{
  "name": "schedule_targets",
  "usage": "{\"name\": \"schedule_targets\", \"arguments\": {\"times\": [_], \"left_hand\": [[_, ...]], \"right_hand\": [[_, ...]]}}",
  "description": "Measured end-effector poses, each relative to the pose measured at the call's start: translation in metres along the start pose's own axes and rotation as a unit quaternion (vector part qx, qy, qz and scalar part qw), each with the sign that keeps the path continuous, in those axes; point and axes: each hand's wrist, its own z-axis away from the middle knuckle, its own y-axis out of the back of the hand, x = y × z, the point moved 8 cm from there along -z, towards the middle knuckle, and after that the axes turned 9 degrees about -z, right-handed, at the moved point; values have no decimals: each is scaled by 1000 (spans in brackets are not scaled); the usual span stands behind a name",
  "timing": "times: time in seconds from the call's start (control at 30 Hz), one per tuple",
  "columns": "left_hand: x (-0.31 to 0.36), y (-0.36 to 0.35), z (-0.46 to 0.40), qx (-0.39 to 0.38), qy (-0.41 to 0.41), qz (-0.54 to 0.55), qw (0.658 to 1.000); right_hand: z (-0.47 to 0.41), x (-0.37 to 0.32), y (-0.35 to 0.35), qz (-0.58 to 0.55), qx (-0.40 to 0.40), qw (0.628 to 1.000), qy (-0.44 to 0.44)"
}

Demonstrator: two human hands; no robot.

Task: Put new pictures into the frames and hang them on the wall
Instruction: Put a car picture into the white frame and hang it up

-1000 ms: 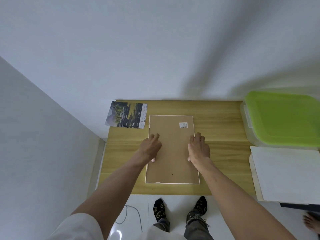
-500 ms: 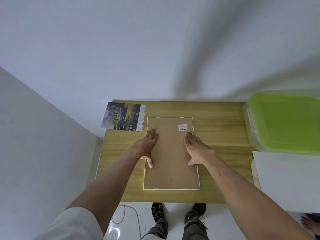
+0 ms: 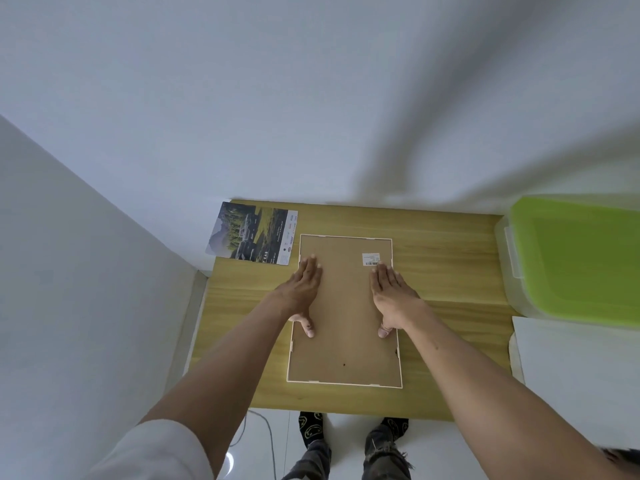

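Brown-backed frame (image 3: 346,306) face-down, both hands flat on it, L (image 3: 303,289) & R (image 3: 393,296).

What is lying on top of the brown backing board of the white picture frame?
Both open hands, left hand and right hand, press flat on the brown backing board; a small white barcode sticker is there. Anything beneath the board is hidden.

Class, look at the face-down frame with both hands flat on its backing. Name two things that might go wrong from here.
1. Both the left hand and right hand press flat on the backing board of the frame; heavy pressure might flex the board or strain whatever lies beneath it.
2. The printed picture overhangs the table at its far left corner, so a nudge might knock it off.
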Motion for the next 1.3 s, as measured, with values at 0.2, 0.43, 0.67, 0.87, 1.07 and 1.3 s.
{"name": "schedule_targets", "arguments": {"times": [0.2,0.43,0.67,0.87,1.07,1.3], "left_hand": [[0,0,6,3,16,104,994],[-16,-1,36,216,240,391,862],[-30,-17,39,155,333,611,701],[-27,25,44,216,252,668,666],[-15,92,67,257,187,650,690],[20,175,116,354,121,599,708]], "right_hand": [[15,9,5,-107,37,993,14],[44,22,-6,-435,149,885,-67],[51,38,-8,-650,208,707,-184],[81,60,24,-672,328,640,-176],[111,81,63,-675,364,629,-127],[155,99,122,-636,374,674,-50]]}}
